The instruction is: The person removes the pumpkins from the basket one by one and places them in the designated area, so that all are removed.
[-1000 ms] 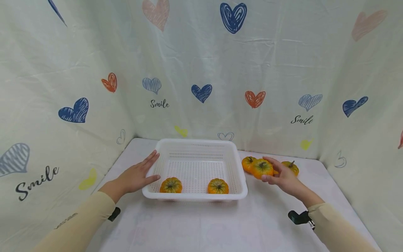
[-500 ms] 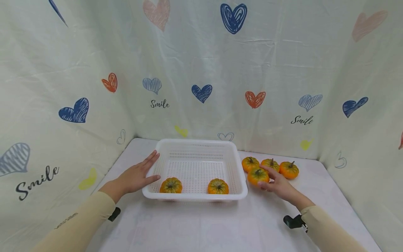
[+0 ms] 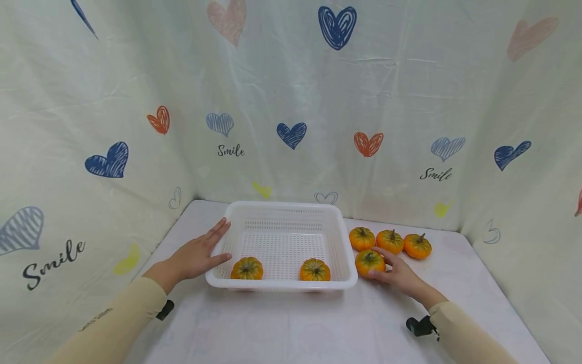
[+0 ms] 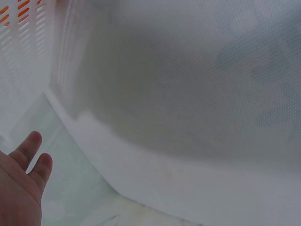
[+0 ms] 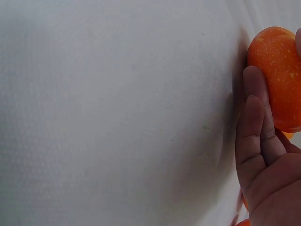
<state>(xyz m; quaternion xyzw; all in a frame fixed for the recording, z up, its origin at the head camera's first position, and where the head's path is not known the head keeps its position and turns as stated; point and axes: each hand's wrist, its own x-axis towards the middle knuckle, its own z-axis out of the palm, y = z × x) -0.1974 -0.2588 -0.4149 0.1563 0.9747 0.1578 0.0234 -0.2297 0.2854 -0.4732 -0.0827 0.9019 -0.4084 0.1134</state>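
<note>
A white plastic basket [image 3: 282, 284] stands on the table, with one small orange-and-green pumpkin [image 3: 247, 268] in its front left and another pumpkin [image 3: 315, 270] in its front right. My left hand [image 3: 193, 257] rests on the basket's left rim, its fingers spread and straight. Just right of the basket, my right hand [image 3: 402, 275] holds a small pumpkin [image 3: 369, 262] between thumb and fingers. The right wrist view shows the held pumpkin's orange side [image 5: 277, 77] close to the white tabletop.
Behind the right hand, a row of three small pumpkins, the left one [image 3: 361, 238], the middle one [image 3: 390, 241] and the right one [image 3: 417, 245], lies near the table's back edge. A patterned curtain [image 3: 291, 91] encloses the table [image 3: 273, 328] at the back and sides.
My right hand has brought the held pumpkin toward me, left and lower, away from the other three, which now show fully. The left hand and basket have stayed in place.
</note>
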